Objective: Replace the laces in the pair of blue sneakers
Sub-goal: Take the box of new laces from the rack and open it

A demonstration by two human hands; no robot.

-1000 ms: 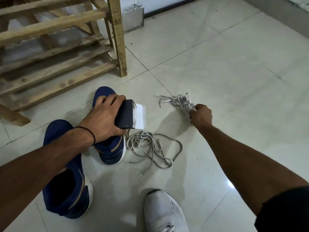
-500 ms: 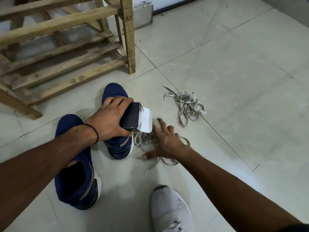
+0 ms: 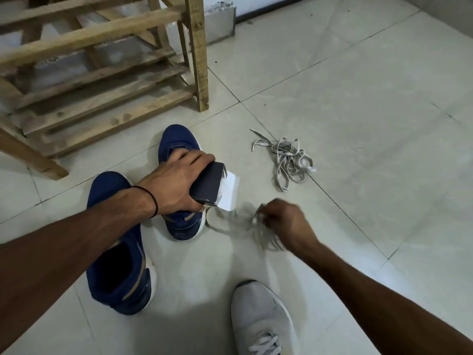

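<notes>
Your left hand (image 3: 176, 183) grips the dark box (image 3: 208, 184) over the blue sneakers (image 3: 120, 252) at nine o'clock. Your right hand (image 3: 286, 224), fingers curled round loose laces (image 3: 261, 226) at their three o'clock, is probably clearing them aside.

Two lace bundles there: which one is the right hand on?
The nearer bundle, motion-blurred, gripped in the right hand. The farther bundle lies loose on the tiles, with no hand touching it.

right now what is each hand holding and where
Left hand grips the dark box across its top; right hand clutches the grey laces, exact spot blurred.
</notes>
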